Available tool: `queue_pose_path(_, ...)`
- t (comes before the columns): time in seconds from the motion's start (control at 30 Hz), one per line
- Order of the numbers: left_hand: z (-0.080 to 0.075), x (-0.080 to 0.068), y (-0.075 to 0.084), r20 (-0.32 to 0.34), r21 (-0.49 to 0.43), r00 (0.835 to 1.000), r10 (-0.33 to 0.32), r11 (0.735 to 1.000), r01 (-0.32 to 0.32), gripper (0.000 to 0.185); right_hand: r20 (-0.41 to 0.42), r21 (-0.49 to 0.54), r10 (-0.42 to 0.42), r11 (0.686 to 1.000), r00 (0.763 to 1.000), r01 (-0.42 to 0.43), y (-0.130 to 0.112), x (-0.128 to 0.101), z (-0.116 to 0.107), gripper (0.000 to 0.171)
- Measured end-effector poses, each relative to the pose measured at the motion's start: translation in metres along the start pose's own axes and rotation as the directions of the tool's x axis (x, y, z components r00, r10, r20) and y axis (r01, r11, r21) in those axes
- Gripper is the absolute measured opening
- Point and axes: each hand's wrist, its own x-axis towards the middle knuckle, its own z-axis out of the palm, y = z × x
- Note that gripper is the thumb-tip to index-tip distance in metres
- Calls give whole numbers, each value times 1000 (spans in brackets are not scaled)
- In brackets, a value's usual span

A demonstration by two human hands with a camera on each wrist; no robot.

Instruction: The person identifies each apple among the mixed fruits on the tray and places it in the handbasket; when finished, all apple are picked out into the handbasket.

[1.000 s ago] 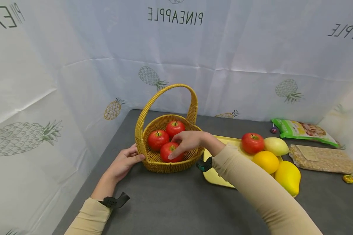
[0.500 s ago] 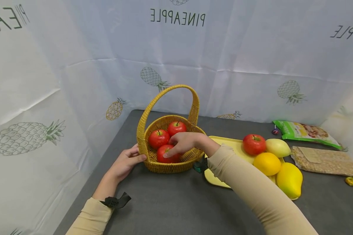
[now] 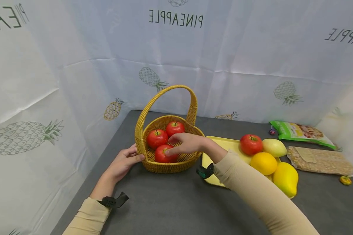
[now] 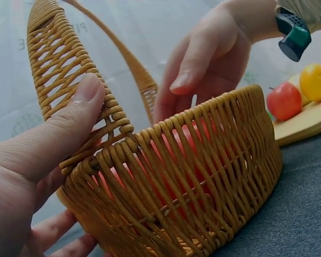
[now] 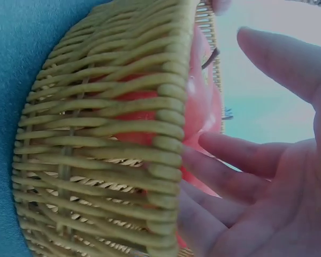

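A yellow wicker basket (image 3: 164, 164) with a tall handle holds three red apples. My right hand (image 3: 176, 147) reaches in over the near rim, its relaxed fingers touching the front apple (image 3: 161, 156). In the right wrist view the fingers (image 5: 230, 160) spread loosely against that apple (image 5: 203, 107), holding nothing. My left hand (image 3: 132, 155) rests on the table against the basket's left side. Its thumb (image 4: 69, 134) presses on the rim at the handle's base, and the fingers lie along the outer wall.
Right of the basket a yellow tray (image 3: 223, 143) carries a red apple (image 3: 250, 144), a pale fruit (image 3: 274, 147), an orange (image 3: 264, 163) and a mango (image 3: 285, 179). A green bag (image 3: 297, 132) and a grain packet (image 3: 319, 160) lie at the far right. Pineapple-print sheets wall the grey table.
My right hand has eased slightly back and up over the front apple, which stays in the basket. The left hand has not moved.
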Motion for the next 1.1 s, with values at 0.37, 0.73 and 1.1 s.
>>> queue_pose_path(0.37,-1,-5,2,-5,-2,1000,-11,1000,11,33,-123,172,-83,980,989,103,12,-29,3,59)
queue_pose_path(0.73,-1,-2,2,-1,-2,1000,-10,1000,10,36,-247,302,-74,942,966,149,18,-51,6,48)
queue_pose_path(1.1,-1,-2,2,12,-6,1000,-9,1000,9,39,-317,398,-61,897,946,191,30,-73,6,47)
